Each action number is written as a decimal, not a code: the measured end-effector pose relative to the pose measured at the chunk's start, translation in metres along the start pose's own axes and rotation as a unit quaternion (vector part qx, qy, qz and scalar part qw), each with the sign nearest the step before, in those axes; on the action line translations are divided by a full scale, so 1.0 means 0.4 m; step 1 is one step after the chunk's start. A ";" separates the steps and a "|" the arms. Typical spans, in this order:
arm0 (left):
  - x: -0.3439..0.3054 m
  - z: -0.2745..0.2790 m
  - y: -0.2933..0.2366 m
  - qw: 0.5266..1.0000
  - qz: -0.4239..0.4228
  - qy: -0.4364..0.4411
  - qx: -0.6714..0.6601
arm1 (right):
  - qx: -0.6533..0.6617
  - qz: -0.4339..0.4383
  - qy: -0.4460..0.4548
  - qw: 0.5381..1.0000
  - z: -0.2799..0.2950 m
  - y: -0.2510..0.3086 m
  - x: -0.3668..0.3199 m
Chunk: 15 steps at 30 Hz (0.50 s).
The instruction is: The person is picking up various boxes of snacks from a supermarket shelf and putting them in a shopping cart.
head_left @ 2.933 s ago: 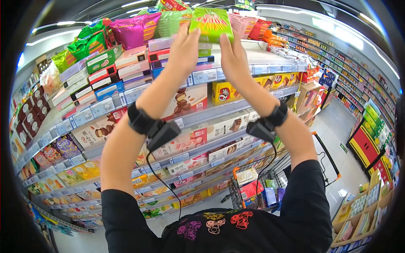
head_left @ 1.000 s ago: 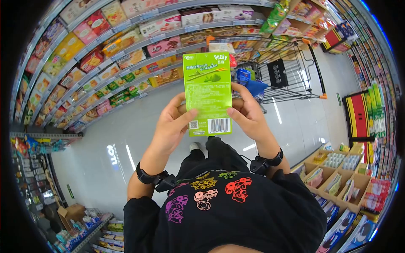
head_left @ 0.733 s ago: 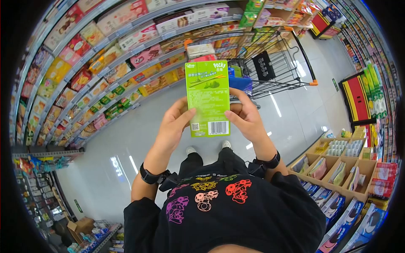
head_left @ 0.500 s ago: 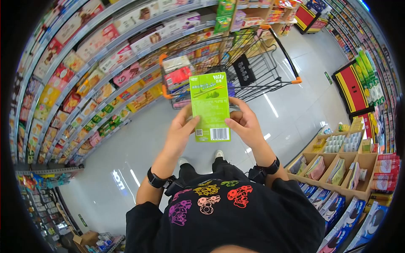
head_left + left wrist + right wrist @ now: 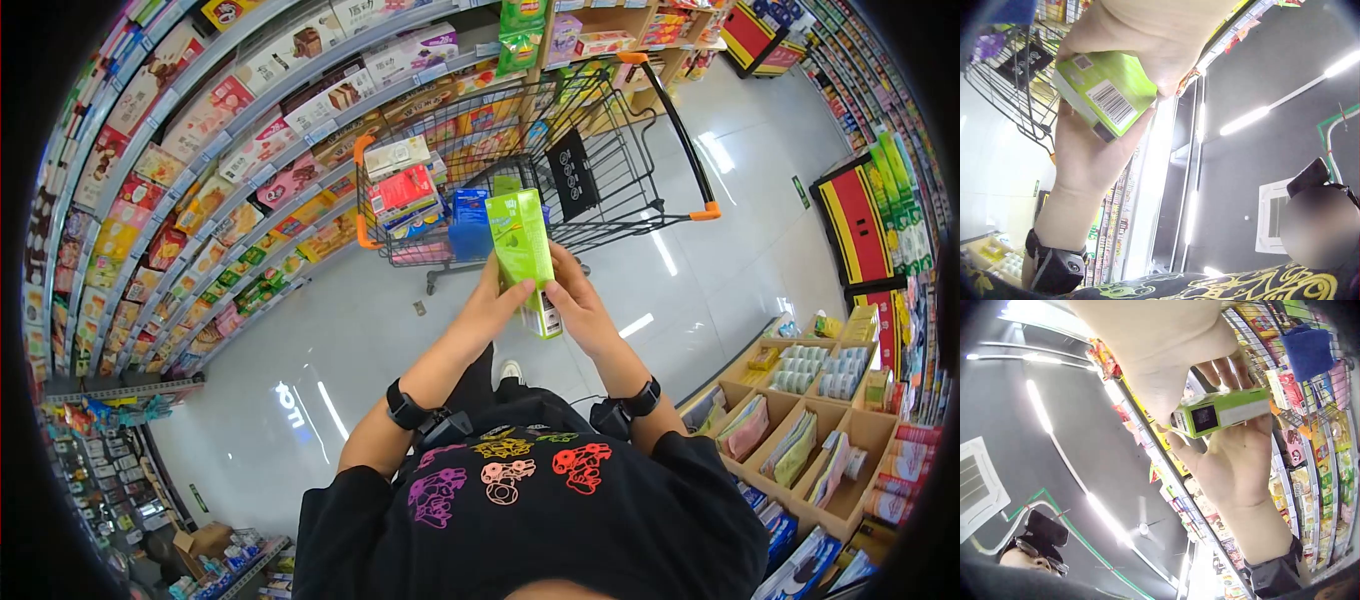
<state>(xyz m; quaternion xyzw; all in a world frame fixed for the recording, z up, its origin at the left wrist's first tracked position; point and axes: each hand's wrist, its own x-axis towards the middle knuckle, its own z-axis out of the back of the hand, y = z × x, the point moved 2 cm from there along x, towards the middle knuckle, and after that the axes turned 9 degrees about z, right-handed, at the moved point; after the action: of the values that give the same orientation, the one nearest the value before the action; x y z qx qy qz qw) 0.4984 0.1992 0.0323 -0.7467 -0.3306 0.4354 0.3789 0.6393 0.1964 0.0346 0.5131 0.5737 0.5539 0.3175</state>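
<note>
In the head view a green Pocky box (image 5: 518,235) is held upright and turned at an angle in front of the chest, with a narrow side showing. My left hand (image 5: 490,305) grips its lower left part, thumb across the front. On the other edge, my right hand (image 5: 582,305) pinches the box low down with its thumb. The left wrist view shows the barcoded end of the box (image 5: 1111,103) between both hands. From the right wrist, a green and white side of the box (image 5: 1238,409) appears, with fingers behind it.
Beyond the box stands a wire shopping cart (image 5: 680,130) with orange corners, holding a red pack (image 5: 405,190), a blue pack (image 5: 470,215) and other goods. Stocked shelves (image 5: 240,130) curve along the left. Wooden display bins (image 5: 865,470) are at the right.
The box first came down from above the top shelf to chest height. Since half a second ago both hands have turned it from its flat back to an angled side. More of the cart shows.
</note>
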 end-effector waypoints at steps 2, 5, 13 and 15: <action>0.047 0.017 -0.009 0.999 0.033 -0.001 -0.039 | 0.015 -0.012 0.007 1.000 0.011 -0.043 0.039; 0.127 0.040 -0.033 0.994 0.068 0.006 -0.086 | 0.098 -0.057 -0.020 0.993 0.027 -0.100 0.110; 0.390 0.161 -0.062 0.995 0.103 0.006 0.013 | -0.075 -0.105 -0.033 0.991 0.130 -0.223 0.350; 0.441 0.185 -0.078 0.993 0.118 -0.029 0.004 | -0.217 -0.080 -0.040 0.972 0.169 -0.267 0.395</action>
<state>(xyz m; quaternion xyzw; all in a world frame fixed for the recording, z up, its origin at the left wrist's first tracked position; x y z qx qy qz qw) 0.4977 0.3804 -0.0362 -0.7658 -0.2495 0.4998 0.3185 0.6340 0.3810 -0.0484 0.4064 0.4661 0.6170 0.4866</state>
